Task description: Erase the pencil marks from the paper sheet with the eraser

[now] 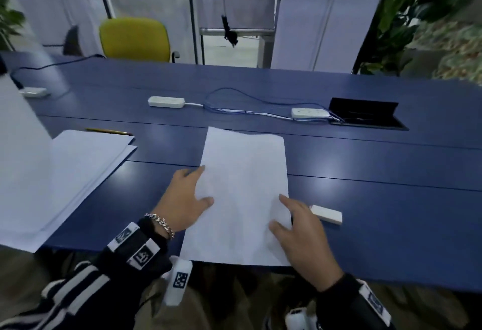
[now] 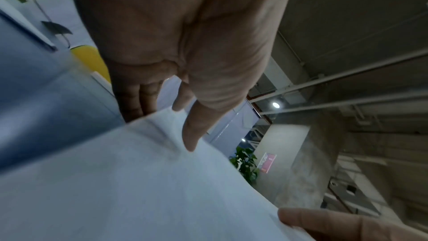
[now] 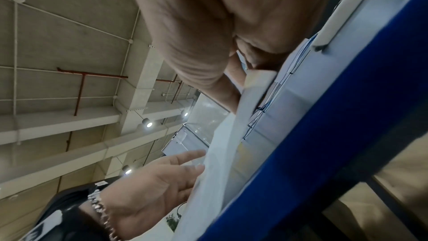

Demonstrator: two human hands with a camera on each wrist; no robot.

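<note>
A white paper sheet (image 1: 245, 194) lies lengthwise on the blue table (image 1: 378, 199), its near end over the table's front edge. Any pencil marks on it are too faint to make out. My left hand (image 1: 190, 196) holds its left edge, thumb on top; the other fingertips (image 2: 139, 102) disappear under the sheet (image 2: 139, 180). My right hand (image 1: 297, 228) holds the right edge, thumb and forefinger on top, the rest hidden. The white eraser (image 1: 327, 214) lies on the table just right of my right hand, untouched. In the right wrist view the sheet (image 3: 215, 162) looks raised between my right hand (image 3: 208, 43) and left hand (image 3: 150, 190).
A stack of white sheets (image 1: 65, 173) sits at the left with a yellow pencil (image 1: 109, 131) behind it. Two white power strips (image 1: 166, 101) (image 1: 310, 113) with cables and an open cable box (image 1: 365, 115) lie farther back. A yellow chair (image 1: 135, 38) stands beyond the table.
</note>
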